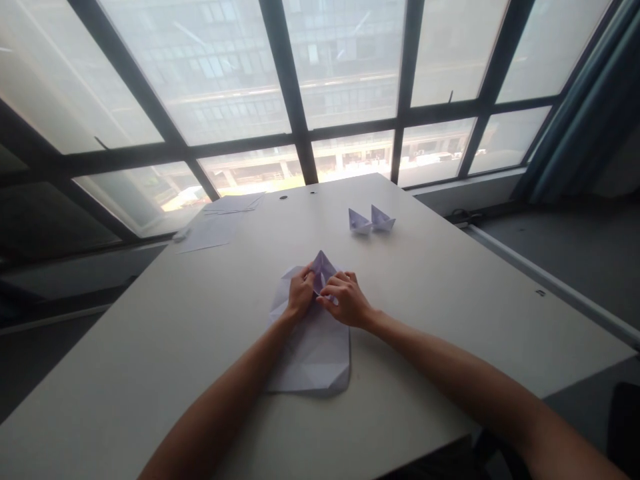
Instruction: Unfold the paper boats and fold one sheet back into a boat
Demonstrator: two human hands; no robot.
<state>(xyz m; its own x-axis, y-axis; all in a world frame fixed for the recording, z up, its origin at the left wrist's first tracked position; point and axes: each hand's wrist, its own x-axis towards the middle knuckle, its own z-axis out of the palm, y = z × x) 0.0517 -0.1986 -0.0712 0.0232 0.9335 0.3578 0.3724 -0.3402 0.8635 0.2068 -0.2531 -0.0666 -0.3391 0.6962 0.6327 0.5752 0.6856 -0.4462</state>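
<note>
A creased sheet of pale paper lies on the white table in front of me, its far end folded up into a point. My left hand pinches the left side of that folded point, fingers curled. My right hand is closed on the right side of the same fold, fingertips pressed to the paper. Both hands meet at the fold and touch each other.
Two small folded paper boats stand further back on the table. A stack of flat paper sheets lies at the far left near the window. A large window fills the background; a curtain hangs at right.
</note>
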